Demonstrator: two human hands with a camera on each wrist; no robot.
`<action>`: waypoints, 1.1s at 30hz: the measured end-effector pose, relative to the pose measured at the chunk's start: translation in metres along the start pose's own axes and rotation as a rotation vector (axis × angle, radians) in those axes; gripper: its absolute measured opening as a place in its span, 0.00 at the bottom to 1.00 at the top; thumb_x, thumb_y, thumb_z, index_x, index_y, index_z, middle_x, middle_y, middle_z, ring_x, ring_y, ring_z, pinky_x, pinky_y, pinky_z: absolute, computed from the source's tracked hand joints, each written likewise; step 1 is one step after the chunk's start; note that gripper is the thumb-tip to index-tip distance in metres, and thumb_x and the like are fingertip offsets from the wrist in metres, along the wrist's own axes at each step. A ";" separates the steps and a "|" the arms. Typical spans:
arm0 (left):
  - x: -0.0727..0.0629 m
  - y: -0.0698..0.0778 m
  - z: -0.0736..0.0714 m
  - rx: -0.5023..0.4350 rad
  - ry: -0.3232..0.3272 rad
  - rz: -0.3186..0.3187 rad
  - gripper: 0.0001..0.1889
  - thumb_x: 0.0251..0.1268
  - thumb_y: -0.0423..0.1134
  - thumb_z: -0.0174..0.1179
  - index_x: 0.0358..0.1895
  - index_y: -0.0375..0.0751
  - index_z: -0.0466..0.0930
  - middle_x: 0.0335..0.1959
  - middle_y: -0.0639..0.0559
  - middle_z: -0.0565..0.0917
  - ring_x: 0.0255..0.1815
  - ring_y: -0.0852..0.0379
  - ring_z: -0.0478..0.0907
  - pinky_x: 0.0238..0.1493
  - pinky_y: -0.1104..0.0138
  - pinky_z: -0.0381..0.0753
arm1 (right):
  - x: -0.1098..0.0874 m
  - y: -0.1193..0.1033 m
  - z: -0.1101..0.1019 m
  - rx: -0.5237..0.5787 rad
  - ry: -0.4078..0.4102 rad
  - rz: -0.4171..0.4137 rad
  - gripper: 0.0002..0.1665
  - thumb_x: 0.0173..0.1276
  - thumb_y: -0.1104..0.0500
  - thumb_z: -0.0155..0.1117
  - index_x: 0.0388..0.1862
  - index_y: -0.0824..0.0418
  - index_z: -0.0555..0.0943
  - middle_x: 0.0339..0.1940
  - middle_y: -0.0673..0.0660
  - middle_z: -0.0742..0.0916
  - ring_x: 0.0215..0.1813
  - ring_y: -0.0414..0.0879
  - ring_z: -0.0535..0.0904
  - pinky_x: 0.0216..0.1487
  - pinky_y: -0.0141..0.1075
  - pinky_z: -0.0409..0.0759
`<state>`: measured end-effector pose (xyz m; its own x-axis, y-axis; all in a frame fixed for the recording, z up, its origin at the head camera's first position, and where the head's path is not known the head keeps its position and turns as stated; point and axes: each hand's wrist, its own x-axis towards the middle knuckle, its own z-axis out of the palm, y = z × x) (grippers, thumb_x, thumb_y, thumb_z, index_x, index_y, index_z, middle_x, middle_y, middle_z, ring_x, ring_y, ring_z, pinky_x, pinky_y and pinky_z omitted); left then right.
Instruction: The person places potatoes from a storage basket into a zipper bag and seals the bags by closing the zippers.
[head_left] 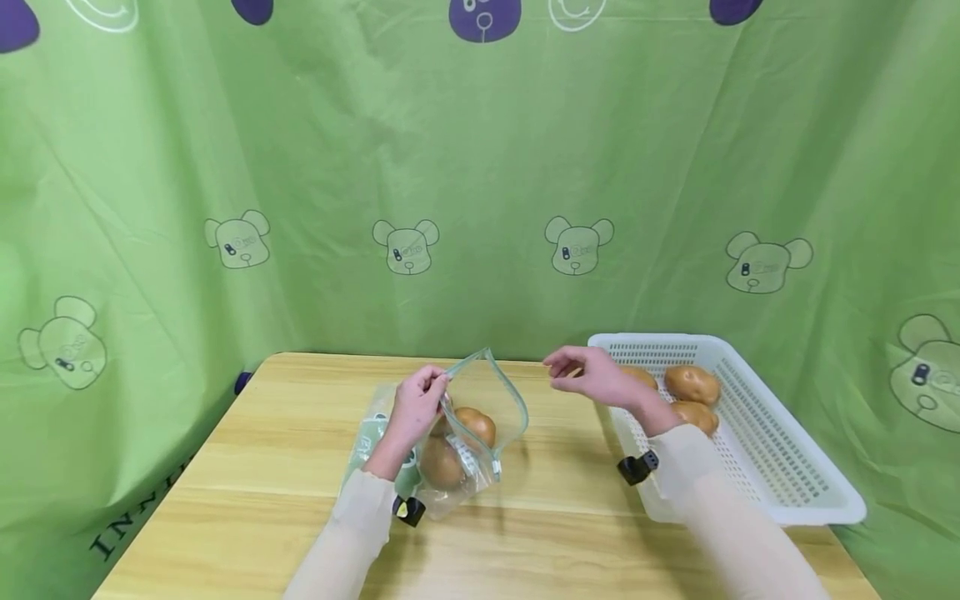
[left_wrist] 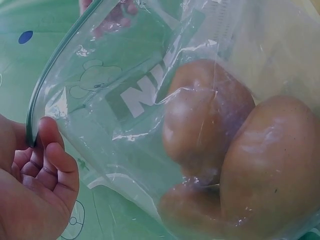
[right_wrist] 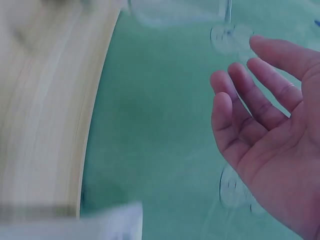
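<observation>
My left hand (head_left: 414, 406) pinches the green-edged rim of a clear zip bag (head_left: 504, 398) between thumb and fingers, and the bag's mouth gapes toward the right. Inside lie several brown potatoes (head_left: 442, 463), piled together at the bottom; the left wrist view shows them through the plastic, one potato (left_wrist: 207, 112) lying against a larger one (left_wrist: 275, 170). My right hand (head_left: 592, 375) is in the air between the bag and a white plastic basket (head_left: 780, 417). Its fingers are loosely bent, and the palm (right_wrist: 285, 165) holds nothing.
Potatoes (head_left: 692, 384) sit in the left part of the basket, partly behind my right wrist. A flat green-printed plastic bag (head_left: 367, 437) lies under my left forearm on the wooden table (head_left: 247, 450). A green curtain (head_left: 480, 150) hangs behind the table's far edge.
</observation>
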<state>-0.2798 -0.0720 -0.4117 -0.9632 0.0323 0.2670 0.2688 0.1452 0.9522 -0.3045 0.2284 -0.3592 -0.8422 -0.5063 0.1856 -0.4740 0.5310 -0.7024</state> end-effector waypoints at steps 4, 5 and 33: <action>-0.001 0.001 -0.001 0.009 -0.001 0.006 0.07 0.70 0.34 0.53 0.34 0.35 0.77 0.18 0.52 0.74 0.16 0.60 0.69 0.17 0.73 0.68 | -0.011 0.015 -0.021 -0.032 0.032 0.036 0.18 0.61 0.66 0.65 0.50 0.70 0.78 0.39 0.59 0.83 0.42 0.51 0.78 0.43 0.33 0.78; -0.001 0.000 -0.001 0.008 -0.001 0.005 0.07 0.69 0.33 0.53 0.34 0.35 0.77 0.18 0.52 0.74 0.16 0.60 0.69 0.17 0.73 0.68 | -0.014 0.019 -0.025 -0.039 0.043 0.045 0.18 0.61 0.66 0.65 0.50 0.70 0.78 0.39 0.60 0.83 0.42 0.51 0.78 0.43 0.33 0.78; -0.004 0.006 -0.006 0.039 -0.040 0.031 0.07 0.70 0.33 0.53 0.37 0.35 0.79 0.19 0.51 0.74 0.18 0.60 0.69 0.19 0.73 0.70 | -0.090 0.143 -0.094 -0.209 0.055 0.231 0.28 0.56 0.61 0.70 0.55 0.72 0.76 0.52 0.70 0.80 0.53 0.66 0.76 0.54 0.58 0.71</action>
<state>-0.2744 -0.0769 -0.4064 -0.9541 0.0770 0.2895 0.2989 0.1822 0.9367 -0.3207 0.4140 -0.4118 -0.9438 -0.3212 0.0785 -0.3061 0.7589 -0.5748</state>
